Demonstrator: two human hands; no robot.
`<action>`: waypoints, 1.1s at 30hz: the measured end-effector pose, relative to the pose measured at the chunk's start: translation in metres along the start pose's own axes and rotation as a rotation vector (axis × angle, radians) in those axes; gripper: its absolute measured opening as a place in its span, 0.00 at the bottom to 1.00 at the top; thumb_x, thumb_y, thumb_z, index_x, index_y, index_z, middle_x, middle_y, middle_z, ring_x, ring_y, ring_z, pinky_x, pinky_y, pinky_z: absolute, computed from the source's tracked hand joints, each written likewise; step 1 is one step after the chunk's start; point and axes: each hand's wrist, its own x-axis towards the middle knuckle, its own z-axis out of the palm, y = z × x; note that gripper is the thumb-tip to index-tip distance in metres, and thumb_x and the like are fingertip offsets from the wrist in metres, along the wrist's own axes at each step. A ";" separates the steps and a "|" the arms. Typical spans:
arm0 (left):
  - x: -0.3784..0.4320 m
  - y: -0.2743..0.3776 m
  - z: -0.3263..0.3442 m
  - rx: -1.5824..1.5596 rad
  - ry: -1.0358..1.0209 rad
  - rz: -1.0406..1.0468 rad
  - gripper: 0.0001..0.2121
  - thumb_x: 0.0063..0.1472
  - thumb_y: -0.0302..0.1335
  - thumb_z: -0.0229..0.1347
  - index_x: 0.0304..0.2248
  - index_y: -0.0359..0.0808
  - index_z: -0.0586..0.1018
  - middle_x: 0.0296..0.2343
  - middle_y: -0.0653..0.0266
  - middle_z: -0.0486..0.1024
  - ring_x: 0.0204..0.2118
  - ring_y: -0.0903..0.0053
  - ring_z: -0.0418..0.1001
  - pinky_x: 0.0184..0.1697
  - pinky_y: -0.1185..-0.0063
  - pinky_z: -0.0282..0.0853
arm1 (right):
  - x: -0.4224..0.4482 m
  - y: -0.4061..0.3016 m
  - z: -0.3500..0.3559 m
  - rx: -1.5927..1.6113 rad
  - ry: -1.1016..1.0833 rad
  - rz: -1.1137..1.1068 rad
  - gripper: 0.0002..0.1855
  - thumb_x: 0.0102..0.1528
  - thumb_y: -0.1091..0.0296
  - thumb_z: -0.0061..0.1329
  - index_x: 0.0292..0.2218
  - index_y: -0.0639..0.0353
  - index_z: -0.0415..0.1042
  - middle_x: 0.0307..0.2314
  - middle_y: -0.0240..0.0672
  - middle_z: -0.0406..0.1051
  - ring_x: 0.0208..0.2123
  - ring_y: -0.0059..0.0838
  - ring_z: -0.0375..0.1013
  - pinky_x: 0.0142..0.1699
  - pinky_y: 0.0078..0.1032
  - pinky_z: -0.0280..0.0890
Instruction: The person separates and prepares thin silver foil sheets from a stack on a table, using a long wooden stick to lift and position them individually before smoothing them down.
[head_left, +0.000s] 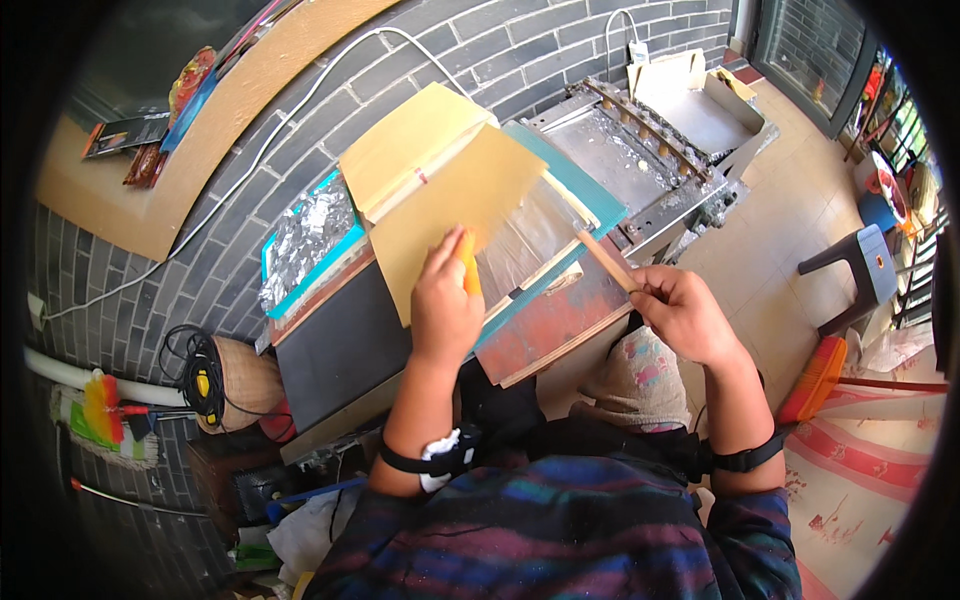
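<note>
My left hand (448, 300) grips a yellowish-brown paper sheet (450, 196) near its lower edge; something yellow wraps the thumb. The sheet's right edge is blurred. My right hand (679, 304) holds a flat wooden stick (609, 262), its far end near the right edge of a wooden frame (551, 270). Thin translucent sheeting (525, 236) spans this frame, partly hidden by the paper. Under the frame is a teal mat (600, 196). Behind the raised sheet, more yellowish paper (416, 146) leans toward the wall.
Silvery foil scraps (313, 232) fill a turquoise-rimmed tray (289, 300) at left. A metal machine (615, 150) and a metal tray (712, 124) stand beyond the mat. A reddish board (551, 322) lies nearer me. A stool (855, 274) and broom (814, 382) are at right.
</note>
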 end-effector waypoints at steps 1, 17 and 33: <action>-0.009 0.002 0.003 0.011 -0.010 0.005 0.15 0.59 0.19 0.48 0.46 0.28 0.74 0.47 0.48 0.72 0.51 0.58 0.69 0.57 0.68 0.62 | 0.000 0.001 0.000 -0.008 -0.008 -0.029 0.06 0.56 0.76 0.44 0.34 0.67 0.71 0.17 0.22 0.61 0.20 0.12 0.58 0.24 0.17 0.54; -0.030 0.006 0.021 0.060 -0.111 0.039 0.14 0.58 0.20 0.49 0.44 0.27 0.75 0.47 0.49 0.71 0.53 0.58 0.67 0.59 0.65 0.58 | -0.005 -0.004 -0.003 0.028 0.021 0.037 0.06 0.54 0.75 0.46 0.33 0.70 0.70 0.17 0.36 0.61 0.22 0.21 0.59 0.28 0.26 0.59; 0.051 -0.010 0.030 -0.875 -0.071 -0.388 0.16 0.64 0.29 0.48 0.47 0.27 0.71 0.43 0.46 0.73 0.46 0.61 0.74 0.51 0.69 0.69 | -0.005 -0.006 -0.001 0.076 0.003 -0.020 0.08 0.56 0.76 0.44 0.38 0.68 0.72 0.18 0.21 0.61 0.19 0.11 0.57 0.23 0.17 0.53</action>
